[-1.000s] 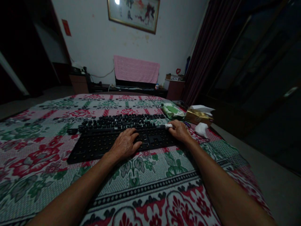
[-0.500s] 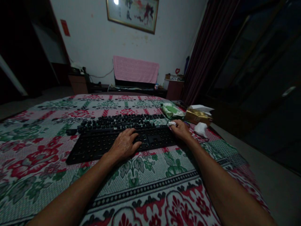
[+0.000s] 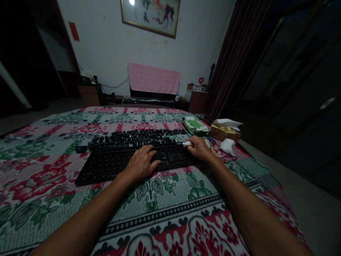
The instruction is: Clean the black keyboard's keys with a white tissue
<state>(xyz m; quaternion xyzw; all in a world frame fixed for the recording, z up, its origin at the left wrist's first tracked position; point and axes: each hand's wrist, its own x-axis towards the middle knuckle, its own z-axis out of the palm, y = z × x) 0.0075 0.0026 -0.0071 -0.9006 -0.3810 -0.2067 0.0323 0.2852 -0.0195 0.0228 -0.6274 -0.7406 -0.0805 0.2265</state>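
A black keyboard [image 3: 106,165] with its keycaps off lies on the flowered cloth in front of me. My left hand [image 3: 141,161] rests on its middle, fingers spread, holding nothing. Between the closed fingers of my right hand [image 3: 198,147] is a white wipe [image 3: 187,144], pressed at the keyboard's upper right edge. Part of the wipe and the keyboard's right end are hidden by that hand. Loose black keycaps [image 3: 138,137] are heaped in a long band just beyond the keyboard.
A green wipes packet [image 3: 195,125] and a gold tissue box [image 3: 225,131] stand beyond my right hand. A crumpled white tissue [image 3: 227,146] lies nearer. Flowered cloth [image 3: 170,209] covers the surface. A pink towel [image 3: 154,78] hangs by the far wall.
My right hand has slid a little to the left along the keyboard's upper edge with the wipe. The left hand stays where it was.
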